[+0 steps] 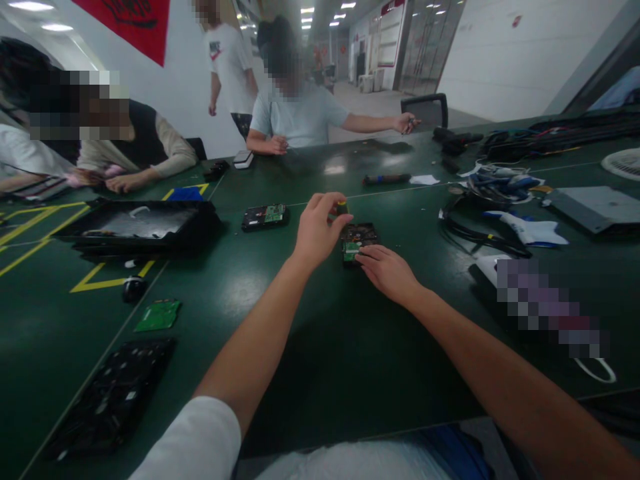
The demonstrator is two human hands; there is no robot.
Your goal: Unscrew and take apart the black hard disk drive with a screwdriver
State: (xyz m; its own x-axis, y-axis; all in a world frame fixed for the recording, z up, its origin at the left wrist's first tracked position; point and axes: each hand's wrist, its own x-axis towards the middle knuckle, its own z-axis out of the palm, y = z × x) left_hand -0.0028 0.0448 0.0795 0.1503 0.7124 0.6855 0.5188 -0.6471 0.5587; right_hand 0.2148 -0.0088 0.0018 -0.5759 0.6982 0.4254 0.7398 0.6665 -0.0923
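Observation:
A hard drive (361, 233) lies on the green table in front of me, its green circuit board showing on the near side. Above its far left edge, my left hand (323, 227) is closed around the short yellow and black handle of a screwdriver (342, 207); the shaft and tip are too small to make out. My right hand (387, 270) holds the near right edge of the drive, with its fingers resting over that side. To the left of my hands sits a second hard drive (265, 217), also with a green board.
Black plastic trays (145, 227) are stacked at left. Nearer are a green circuit board (159, 315) and a black panel (113, 393). Cables (500, 183), a blue-white glove (530, 228) and a metal box (595, 208) lie at right. A person (305, 113) sits opposite.

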